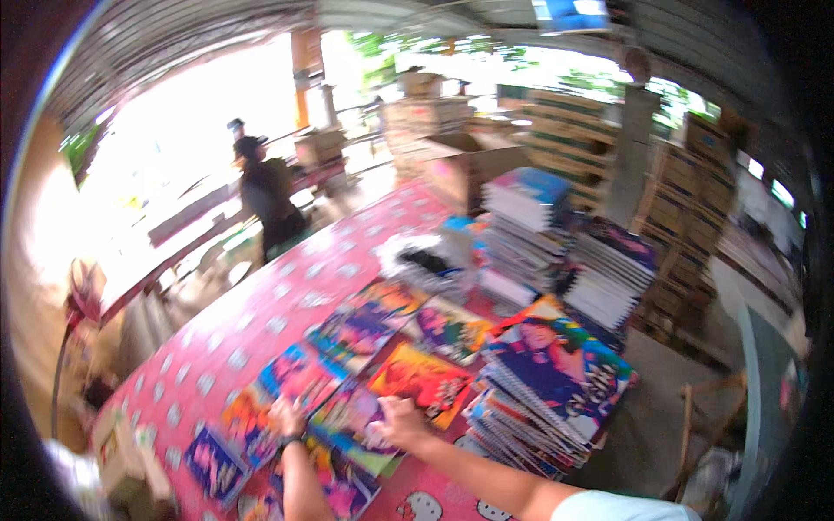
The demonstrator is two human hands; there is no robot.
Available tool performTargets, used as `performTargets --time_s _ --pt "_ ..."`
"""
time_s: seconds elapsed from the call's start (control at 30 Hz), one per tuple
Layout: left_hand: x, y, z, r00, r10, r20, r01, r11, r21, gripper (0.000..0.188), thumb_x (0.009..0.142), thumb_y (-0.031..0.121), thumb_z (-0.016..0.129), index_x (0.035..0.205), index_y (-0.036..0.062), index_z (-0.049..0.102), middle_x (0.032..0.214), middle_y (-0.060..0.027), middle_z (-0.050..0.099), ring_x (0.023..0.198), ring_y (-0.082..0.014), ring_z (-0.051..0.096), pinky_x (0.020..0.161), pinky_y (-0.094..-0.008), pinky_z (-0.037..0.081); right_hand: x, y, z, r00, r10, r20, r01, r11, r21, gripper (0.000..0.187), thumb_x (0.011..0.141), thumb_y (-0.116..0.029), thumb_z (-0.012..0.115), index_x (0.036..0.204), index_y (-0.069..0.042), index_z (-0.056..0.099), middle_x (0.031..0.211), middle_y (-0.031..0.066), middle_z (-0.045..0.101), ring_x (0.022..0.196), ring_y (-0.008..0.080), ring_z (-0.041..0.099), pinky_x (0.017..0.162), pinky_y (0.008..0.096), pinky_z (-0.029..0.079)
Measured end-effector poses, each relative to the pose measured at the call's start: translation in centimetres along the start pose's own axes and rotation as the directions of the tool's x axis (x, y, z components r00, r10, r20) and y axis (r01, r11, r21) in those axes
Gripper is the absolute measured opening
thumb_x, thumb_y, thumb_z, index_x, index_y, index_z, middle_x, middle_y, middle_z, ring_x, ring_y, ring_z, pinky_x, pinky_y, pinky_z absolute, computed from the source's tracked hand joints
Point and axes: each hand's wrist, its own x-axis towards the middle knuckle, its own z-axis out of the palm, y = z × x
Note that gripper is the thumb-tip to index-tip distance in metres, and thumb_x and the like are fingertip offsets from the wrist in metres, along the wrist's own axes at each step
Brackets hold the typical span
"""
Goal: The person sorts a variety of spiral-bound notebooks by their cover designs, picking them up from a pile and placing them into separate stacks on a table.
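Observation:
Several brightly printed notebooks lie spread over a pink patterned tabletop (178,369). My left hand (287,418), with a dark band at the wrist, rests on them near an orange-purple notebook (248,425), fingers apart. My right hand (405,424) touches the right edge of a purple notebook (352,415); its fingers are blurred but look spread. Just beyond lies a red-orange notebook (421,382), and a blue-pink notebook (301,372) is above my left hand. At the near left sits a dark blue notebook (215,466).
Right of my right arm stands a fanned stack of spiral notebooks (556,373). Behind it are taller notebook stacks (521,243) and a clear plastic bag (426,260). An open carton (469,165) sits at the far end. A small cardboard box (130,464) is at left. A person (269,200) stands beyond.

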Motion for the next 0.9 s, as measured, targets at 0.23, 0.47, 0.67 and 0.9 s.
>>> performTargets --time_s 0.23,0.47,0.67,0.9 --pt "-0.8 2.6 -3.7 0.987 -0.145 -0.075 0.135 0.983 -0.124 0.076 0.067 0.02 0.072 0.128 -0.0019 0.031 0.118 -0.024 0.047 0.112 -0.0375 0.042 0.092 -0.0406 0.039 4.2 -2.0 0.0 0.894 0.328 0.305 -0.255 0.932 -0.256 0.077 0.054 -0.048 0.078 0.11 -0.006 0.047 0.108 0.0131 0.049 0.105 0.0305 0.049 0.082 0.0439 0.046" --pt "-1.1 1.4 -9.0 0.882 -0.132 -0.452 -0.258 0.669 -0.697 0.052 0.07 -0.003 0.053 0.12 -0.0053 0.04 0.101 -0.0175 0.053 0.089 -0.0279 0.054 0.081 -0.0337 0.043 -1.5 -5.0 -6.4 0.998 -0.054 -0.014 0.056 0.969 0.24 0.025 0.077 -0.013 0.064 0.095 -0.003 0.05 0.095 0.0184 0.053 0.089 0.0358 0.057 0.074 0.0423 0.047" --pt "-13.8 4.6 -17.7 0.971 0.053 -0.231 -0.215 -0.216 -0.952 0.038 0.079 0.006 0.052 0.115 -0.0033 0.046 0.108 -0.0129 0.054 0.085 -0.0182 0.055 0.069 -0.0279 0.048 -11.1 -4.0 -34.4 0.948 0.0 -0.318 0.233 0.681 0.694 0.029 0.081 -0.014 0.063 0.107 -0.004 0.053 0.096 0.0061 0.058 0.087 0.0144 0.056 0.079 0.0288 0.045" --pt "-28.0 22.3 -20.7 0.95 0.311 0.031 0.215 -0.578 -0.787 0.032 0.08 0.025 0.058 0.104 0.0047 0.052 0.1 -0.0129 0.057 0.091 -0.0223 0.058 0.08 -0.0392 0.049 -9.3 12.5 -38.0 0.979 0.101 -0.179 -0.086 0.992 0.088 0.046 0.074 -0.039 0.067 0.101 -0.002 0.06 0.095 0.0145 0.061 0.087 0.0222 0.057 0.08 0.0352 0.045"
